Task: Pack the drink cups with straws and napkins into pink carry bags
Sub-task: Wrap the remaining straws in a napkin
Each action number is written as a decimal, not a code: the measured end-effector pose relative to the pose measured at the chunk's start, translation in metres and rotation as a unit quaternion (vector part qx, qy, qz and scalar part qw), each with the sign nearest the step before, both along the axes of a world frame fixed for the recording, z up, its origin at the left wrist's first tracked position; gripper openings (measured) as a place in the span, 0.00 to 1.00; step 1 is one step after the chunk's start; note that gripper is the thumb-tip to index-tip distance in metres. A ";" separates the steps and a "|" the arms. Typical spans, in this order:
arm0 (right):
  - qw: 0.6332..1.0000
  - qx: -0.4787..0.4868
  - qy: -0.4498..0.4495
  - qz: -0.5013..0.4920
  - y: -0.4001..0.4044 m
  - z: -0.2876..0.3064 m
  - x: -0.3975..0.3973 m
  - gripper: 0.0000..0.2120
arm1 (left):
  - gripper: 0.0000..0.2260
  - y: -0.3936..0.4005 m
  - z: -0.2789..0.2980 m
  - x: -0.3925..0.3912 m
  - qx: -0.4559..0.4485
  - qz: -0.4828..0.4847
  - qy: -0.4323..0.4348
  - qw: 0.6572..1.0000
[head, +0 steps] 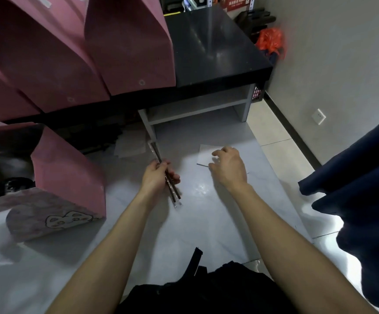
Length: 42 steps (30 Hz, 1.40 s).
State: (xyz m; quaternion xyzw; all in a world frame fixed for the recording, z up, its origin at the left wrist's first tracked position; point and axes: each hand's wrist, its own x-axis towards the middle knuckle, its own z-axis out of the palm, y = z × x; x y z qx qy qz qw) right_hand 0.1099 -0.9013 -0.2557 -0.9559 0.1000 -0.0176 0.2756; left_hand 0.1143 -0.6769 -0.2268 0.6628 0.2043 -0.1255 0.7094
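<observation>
Straws in hand, napkin on the floor.
Left hand [155, 177] grips wrapped straws [164, 175]; right hand [228, 165], fingers loosely curled, touches a napkin [204, 155].

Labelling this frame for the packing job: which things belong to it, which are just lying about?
Job:
- straws, wrapped, gripped in left hand
- napkin on the floor, right hand on it
- open pink bag on the floor
- pink bags on the black table

Lying about:
- orange plastic bag
- loose papers under the table
- wall socket
</observation>
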 end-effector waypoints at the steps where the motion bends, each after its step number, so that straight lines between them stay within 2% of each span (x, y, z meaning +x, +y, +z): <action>1: 1.000 -0.024 0.010 0.018 -0.003 -0.002 0.003 0.15 | 0.07 -0.001 0.001 0.002 0.017 -0.008 -0.004 1.000; 6: 0.994 -0.033 -0.053 0.087 -0.006 -0.004 0.008 0.15 | 0.05 0.001 -0.002 0.012 0.128 -0.074 -0.029 0.989; 8: 0.985 -0.077 -0.080 0.134 -0.003 -0.005 0.010 0.10 | 0.06 0.000 -0.003 0.012 0.136 -0.080 -0.031 0.987; 13: 0.972 -0.127 -0.101 0.168 0.003 -0.002 0.012 0.11 | 0.06 0.003 -0.006 0.011 0.145 -0.089 -0.056 0.984; 14: 0.976 -0.100 -0.121 0.152 0.003 0.003 0.010 0.10 | 0.06 0.005 -0.006 0.011 0.147 -0.089 -0.070 0.983; 16: 0.981 0.022 -0.168 0.099 0.002 0.018 0.007 0.05 | 0.07 0.006 -0.002 0.012 0.144 -0.089 -0.098 0.981; 20: 0.941 0.304 -0.146 0.017 0.001 0.047 0.000 0.02 | 0.15 -0.007 0.010 0.017 0.096 -0.090 -0.098 0.987; 22: 0.922 0.361 -0.136 -0.006 0.002 0.052 -0.002 0.02 | 0.12 -0.017 0.014 0.019 0.083 -0.101 -0.101 0.986; 25: 0.920 0.375 -0.117 -0.009 -0.001 0.050 -0.005 0.02 | 0.07 -0.027 0.012 0.023 0.052 -0.097 -0.110 0.988; 27: 0.914 0.395 -0.091 -0.030 -0.008 0.043 -0.008 0.04 | 0.08 -0.029 0.009 0.027 0.053 -0.103 -0.105 0.988; 28: 0.918 0.386 -0.077 -0.043 -0.013 0.038 -0.011 0.05 | 0.09 -0.028 0.007 0.028 0.058 -0.111 -0.104 0.987; 29: 0.937 0.337 -0.069 -0.055 -0.019 0.033 -0.013 0.07 | 0.09 -0.028 0.006 0.029 0.067 -0.117 -0.105 0.985; 31: 0.984 0.154 -0.052 -0.074 -0.033 0.020 -0.016 0.12 | 0.09 -0.026 0.004 0.028 0.091 -0.117 -0.107 0.983; 33: 0.996 0.025 -0.008 -0.080 -0.043 0.009 -0.017 0.17 | 0.09 -0.023 0.005 0.026 0.104 -0.110 -0.112 0.982; 35: 0.995 -0.038 0.043 -0.076 -0.048 0.002 -0.015 0.17 | 0.09 -0.020 0.007 0.026 0.112 -0.107 -0.107 0.982; 38: 0.993 -0.032 0.073 -0.081 -0.049 -0.001 -0.012 0.09 | 0.09 -0.016 0.010 0.024 0.114 -0.104 -0.105 0.982; 42: 0.988 0.108 0.044 -0.102 -0.050 0.000 -0.010 0.03 | 0.06 -0.011 0.015 0.023 0.105 -0.120 -0.110 0.981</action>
